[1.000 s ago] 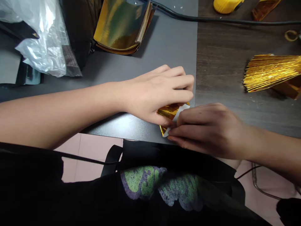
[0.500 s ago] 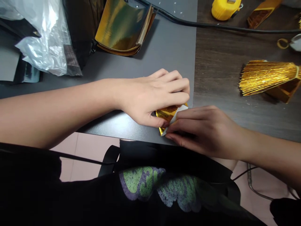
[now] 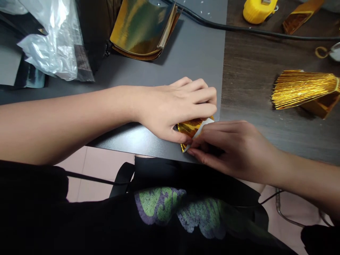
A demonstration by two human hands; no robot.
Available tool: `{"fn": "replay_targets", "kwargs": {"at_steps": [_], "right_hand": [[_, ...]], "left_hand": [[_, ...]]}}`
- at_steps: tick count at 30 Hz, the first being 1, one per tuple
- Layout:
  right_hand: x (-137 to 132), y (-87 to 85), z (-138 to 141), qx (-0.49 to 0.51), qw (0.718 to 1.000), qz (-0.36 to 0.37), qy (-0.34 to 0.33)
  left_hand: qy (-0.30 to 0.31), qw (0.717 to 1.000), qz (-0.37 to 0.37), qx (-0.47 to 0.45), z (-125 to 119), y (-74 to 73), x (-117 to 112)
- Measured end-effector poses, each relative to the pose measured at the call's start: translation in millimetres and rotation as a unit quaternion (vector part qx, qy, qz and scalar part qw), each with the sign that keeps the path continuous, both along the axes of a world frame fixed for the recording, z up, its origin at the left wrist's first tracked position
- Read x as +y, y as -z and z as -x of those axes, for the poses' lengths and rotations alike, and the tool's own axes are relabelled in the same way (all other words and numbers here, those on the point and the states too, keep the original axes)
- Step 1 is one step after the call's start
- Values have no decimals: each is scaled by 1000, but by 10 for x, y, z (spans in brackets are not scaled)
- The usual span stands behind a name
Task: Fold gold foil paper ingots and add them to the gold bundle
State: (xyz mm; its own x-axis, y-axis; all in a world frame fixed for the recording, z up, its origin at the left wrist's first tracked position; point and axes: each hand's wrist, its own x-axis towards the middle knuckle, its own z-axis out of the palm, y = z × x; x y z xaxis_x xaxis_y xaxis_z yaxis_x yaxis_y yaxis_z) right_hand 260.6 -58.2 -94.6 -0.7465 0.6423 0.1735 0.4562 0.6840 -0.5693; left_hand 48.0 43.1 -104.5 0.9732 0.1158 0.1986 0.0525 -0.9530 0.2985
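Observation:
A sheet of gold foil paper (image 3: 190, 128) lies near the front edge of the grey mat, its white underside showing along a slanted folded edge. My left hand (image 3: 180, 106) rests over it with bent fingers, its thumb on the foil, holding it down. Part of the sheet is hidden beneath that palm. From the right, my right hand (image 3: 231, 148) pinches the white edge between thumb and fingers, close to my left thumb.
Behind my hands stands a curved stack of gold sheets (image 3: 140, 30), beside clear plastic wrapping (image 3: 57, 42). A tied bundle of folded gold paper (image 3: 302, 88) lies right, with a black cable (image 3: 239, 30), a yellow tape measure (image 3: 259, 10) and a rubber band (image 3: 321, 52) beyond.
The view has shifted slightly. My right fingers have drawn a little closer along the folded edge; both hands stay on the gold foil paper.

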Motion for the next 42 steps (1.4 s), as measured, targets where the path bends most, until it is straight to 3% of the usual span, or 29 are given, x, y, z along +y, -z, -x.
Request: {"fn": "replay_targets", "kwargs": {"at_steps": [10,24,36,42], "right_hand": [[-21,-4,14,-29,999,-14,32],[98,-6,-26,-3,995,12,-100],[102,-58,-41,-6,996,37,-84],[41,-73,6,0,999,2,-35]], "left_hand": [[-2,1000,-5,-8,6,-8,-16],[11,999,-38,31,0,-62,-31],[-3,999,-38,19,6,-43,-25],[-1,999,-35,13,3,-32,-23]]}}
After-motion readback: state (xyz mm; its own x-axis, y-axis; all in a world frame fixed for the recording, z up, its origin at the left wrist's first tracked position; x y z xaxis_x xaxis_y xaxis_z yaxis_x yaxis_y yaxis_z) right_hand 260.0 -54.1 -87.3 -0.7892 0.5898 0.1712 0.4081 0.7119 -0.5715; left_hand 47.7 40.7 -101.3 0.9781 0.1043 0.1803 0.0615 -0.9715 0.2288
